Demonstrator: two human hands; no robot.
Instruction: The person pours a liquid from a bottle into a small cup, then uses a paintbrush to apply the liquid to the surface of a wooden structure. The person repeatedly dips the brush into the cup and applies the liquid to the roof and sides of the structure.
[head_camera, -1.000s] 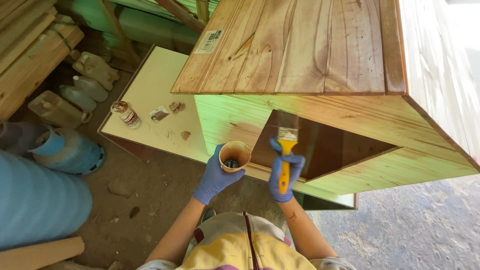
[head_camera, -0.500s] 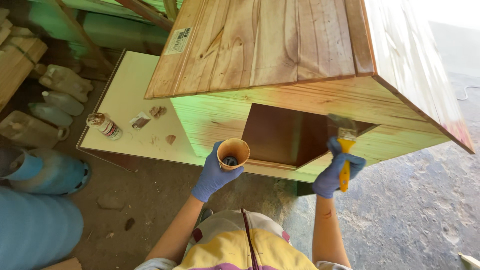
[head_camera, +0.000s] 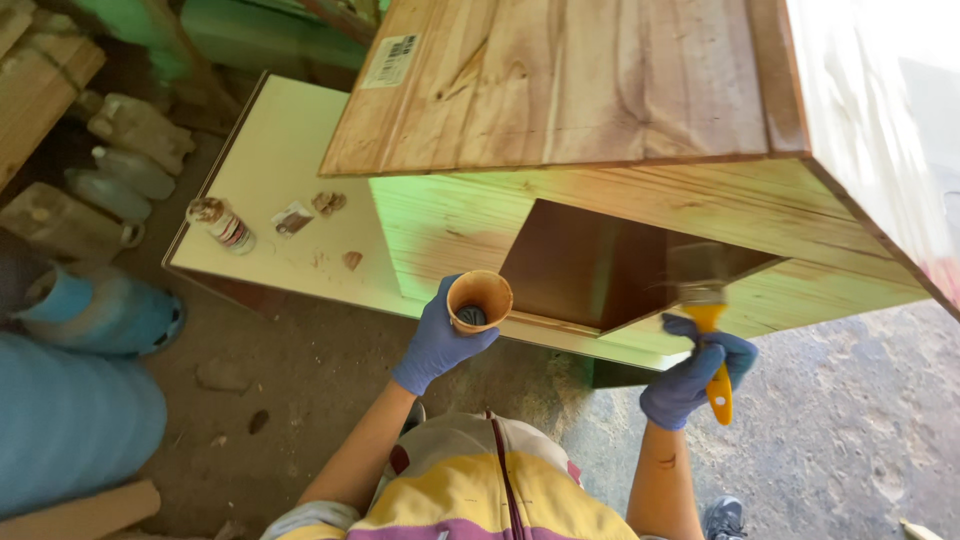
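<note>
Since the earlier frames the right hand (head_camera: 697, 372) has carried the yellow-handled brush (head_camera: 708, 335) from the middle of the picture out to the right, and its bristles now rest at the right edge of the dark recess (head_camera: 600, 265) in the wooden cabinet (head_camera: 570, 90); the left hand (head_camera: 437, 338) has barely shifted. Both hands wear blue gloves. The right one is closed round the brush handle, the left one wrapped round a small stained cup (head_camera: 480, 299) held up just below the cabinet's pale front face (head_camera: 450, 225), near the centre of the frame. As a judgement, the top panel and the recess look darkened with finish, while the pale front boards around the opening appear untreated, so a good part seems left. At the upper left a pale board (head_camera: 280, 170) lies low beside the cabinet, bearing a small bottle (head_camera: 222, 222) and a few scraps. Plastic jugs (head_camera: 125, 165) crowd the far left, and a blue drum (head_camera: 70, 420) fills the lower left corner. Nothing lies between brush and wood.
</note>
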